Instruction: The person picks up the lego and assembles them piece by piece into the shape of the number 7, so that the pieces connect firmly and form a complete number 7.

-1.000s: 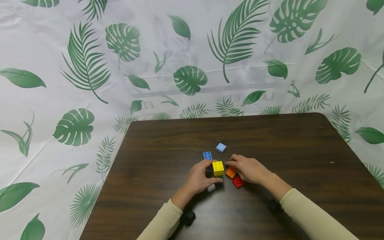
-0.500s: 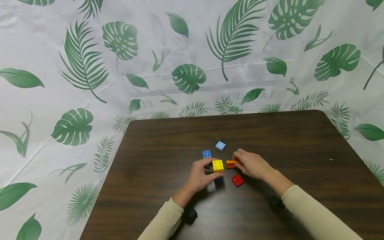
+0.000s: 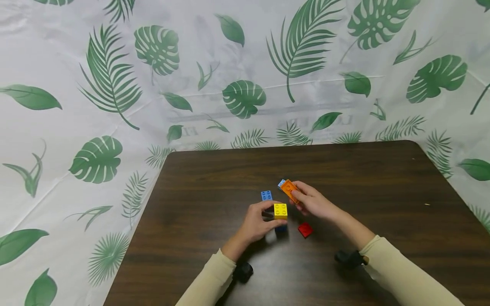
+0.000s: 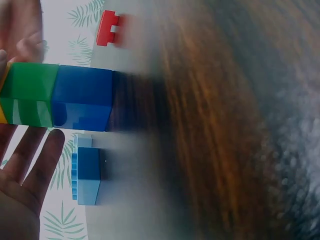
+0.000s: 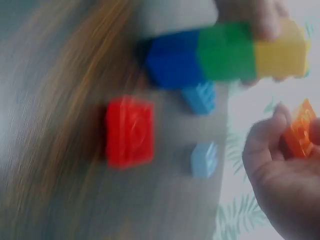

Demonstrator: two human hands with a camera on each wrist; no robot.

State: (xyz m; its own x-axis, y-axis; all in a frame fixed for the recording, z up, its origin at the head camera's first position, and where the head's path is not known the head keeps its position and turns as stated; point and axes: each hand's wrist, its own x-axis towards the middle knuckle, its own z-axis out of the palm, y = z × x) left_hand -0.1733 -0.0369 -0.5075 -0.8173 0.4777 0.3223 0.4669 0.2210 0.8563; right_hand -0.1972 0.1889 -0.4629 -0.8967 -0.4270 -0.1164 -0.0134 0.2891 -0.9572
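My left hand [image 3: 257,223] grips the top of an upright stack of toy building bricks: a yellow brick [image 3: 280,211], a green brick [image 5: 227,52] below it and a dark blue brick [image 4: 84,97] at the bottom. Whether the stack's base touches the table, I cannot tell. To its right and farther back, my right hand [image 3: 315,202] pinches an orange brick [image 3: 289,190] between thumb and fingers, tilted and raised off the table. The orange brick partly covers a light blue brick [image 5: 204,160] in the head view. A red brick [image 3: 305,230] lies right of the stack.
A blue brick [image 3: 266,195] lies just behind the left hand. All of this is on a dark wood-grain table [image 3: 214,178]. Behind the table hangs a white leaf-print sheet [image 3: 206,51]. Black wrist cameras hang under both forearms, close to the tabletop.
My right hand has picked up the orange brick from beside the red one, turned it and carried it back toward the light blue brick. The left hand keeps its grip on the stack.
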